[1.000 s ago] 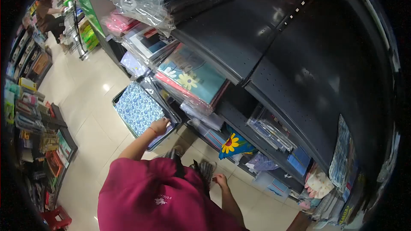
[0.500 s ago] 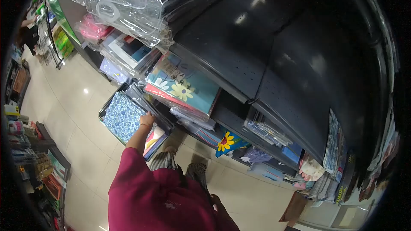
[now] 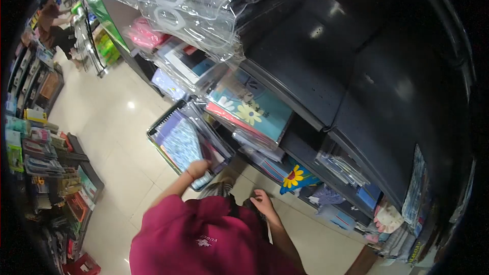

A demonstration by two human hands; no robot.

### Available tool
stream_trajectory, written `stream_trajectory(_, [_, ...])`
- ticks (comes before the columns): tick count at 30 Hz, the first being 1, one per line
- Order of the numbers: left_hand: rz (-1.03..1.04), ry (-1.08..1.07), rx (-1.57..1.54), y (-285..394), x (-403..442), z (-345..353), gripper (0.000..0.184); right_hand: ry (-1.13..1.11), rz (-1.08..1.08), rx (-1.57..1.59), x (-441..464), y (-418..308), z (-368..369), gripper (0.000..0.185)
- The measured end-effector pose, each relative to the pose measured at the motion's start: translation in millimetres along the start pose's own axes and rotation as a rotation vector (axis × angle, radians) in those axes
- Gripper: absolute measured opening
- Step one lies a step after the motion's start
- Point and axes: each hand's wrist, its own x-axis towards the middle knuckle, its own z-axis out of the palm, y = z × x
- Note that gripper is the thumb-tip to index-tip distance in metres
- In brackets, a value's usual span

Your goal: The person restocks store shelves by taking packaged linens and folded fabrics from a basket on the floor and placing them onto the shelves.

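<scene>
On the floor by the shelf stands a dark-rimmed basket (image 3: 151, 133) holding several flat folded textiles. My left hand (image 3: 198, 168) is closed on the near end of a folded blue-and-white patterned fabric (image 3: 179, 142), which is blurred and lies slanted over the basket. Beneath it a purple folded piece (image 3: 170, 125) shows. My right hand (image 3: 262, 202) hangs beside my body, fingers apart and holding nothing, near the lower shelf.
A dark shelf unit (image 3: 285, 86) carries packaged textiles, among them a teal daisy-print pack (image 3: 260, 114). Clear plastic bags (image 3: 188, 15) lie on top. Low display racks (image 3: 61, 173) line the left side. Farther off, a person (image 3: 51, 23) is beside a shopping cart (image 3: 91, 46).
My left hand has drawn the blue fabric toward me and turned it, uncovering the purple piece. My right hand has risen into fuller view. The view has shifted left.
</scene>
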Motion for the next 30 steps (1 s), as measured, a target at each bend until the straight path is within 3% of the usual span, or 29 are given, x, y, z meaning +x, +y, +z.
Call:
stream_trajectory(1, [-0.082,-0.059,-0.012,42,-15,-25,0.019,-0.1,-0.082,-0.008,13,-8,8,0.058])
stream_trajectory(2, [-0.005,0.042,-0.07,56,-22,-16,0.022,-0.229,-0.073,0.037,16,-42,15,0.063])
stream_trajectory(3, [-0.057,-0.198,-0.086,94,-28,-48,0.023,-0.356,-0.061,0.079,11,-95,19,0.068])
stream_trajectory(4, [-0.039,-0.176,-0.176,115,-34,-47,0.023,-0.479,-0.049,0.118,8,-124,22,0.072])
stream_trajectory(7, [0.154,-0.296,-0.087,146,-29,-27,0.03,-0.687,-0.01,0.171,23,-112,31,0.075])
stream_trajectory(8, [0.183,-0.292,0.0,153,-26,-27,0.031,-0.722,0.099,0.478,24,-103,25,0.073])
stream_trajectory(10, [0.417,-0.076,-0.048,170,-24,-38,0.027,-0.744,0.288,1.112,14,-93,-3,0.068])
stream_trajectory(11, [0.546,0.028,-0.082,183,-21,-44,0.025,-0.692,0.362,1.108,3,-96,-22,0.061])
stream_trajectory(14, [0.753,-0.201,-0.069,239,-13,-50,0.026,-0.494,0.394,0.889,-12,-40,-32,0.051])
stream_trajectory(15, [0.836,-0.383,-0.178,250,-5,-38,0.029,-0.288,0.479,0.699,-23,-50,-29,0.04])
stream_trajectory(16, [0.906,-0.468,-0.048,268,-1,-19,0.029,-0.277,0.288,0.439,-41,-57,-41,0.034])
stream_trajectory(18, [1.067,-0.635,0.19,304,5,17,0.029,0.009,-0.24,0.744,-115,-69,-49,0.031])
stream_trajectory(20, [1.274,-0.649,-0.038,331,3,8,0.027,0.184,-0.338,0.652,-134,-41,-51,0.032])
stream_trajectory(21, [1.265,-0.603,-0.302,349,0,3,0.021,0.274,-0.333,0.595,-141,-24,-51,0.032])
stream_trajectory(23, [1.137,-0.63,-0.397,382,2,-32,0.021,0.455,-0.303,0.437,-161,19,-56,0.032])
stream_trajectory(25, [1.0,-0.531,-0.499,395,15,-29,0.025,0.65,-0.338,-0.02,-168,86,-64,0.033])
stream_trajectory(27, [0.826,-0.388,-0.515,386,36,-6,0.03,0.808,0.22,1.167,-234,-31,-108,0.039])
stream_trajectory(28, [0.738,-0.312,-0.521,378,48,9,0.033,0.855,0.157,1.185,-251,-12,-114,0.044])
stream_trajectory(29, [0.569,-0.422,-0.559,354,62,43,0.037,0.898,0.129,1.127,-281,-47,-130,0.043])
stream_trajectory(30, [0.397,-0.522,-0.592,339,73,67,0.042,1.036,0.12,1.034,-297,-37,-133,0.041])
